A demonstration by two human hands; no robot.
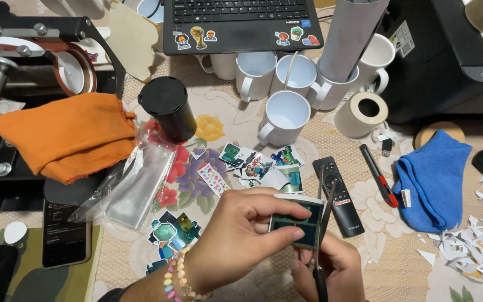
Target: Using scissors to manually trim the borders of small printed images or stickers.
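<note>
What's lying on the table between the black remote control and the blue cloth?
In the head view, a black and red utility knife lies between the black remote control and the blue cloth, apart from both.

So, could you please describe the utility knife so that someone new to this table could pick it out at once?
Start at the blue cloth on the right of the table. Just left of it, between the cloth and the black remote, lies the utility knife, angled down to the right. It is slimmer than the remote and is the only black tool there with red parts.
</note>
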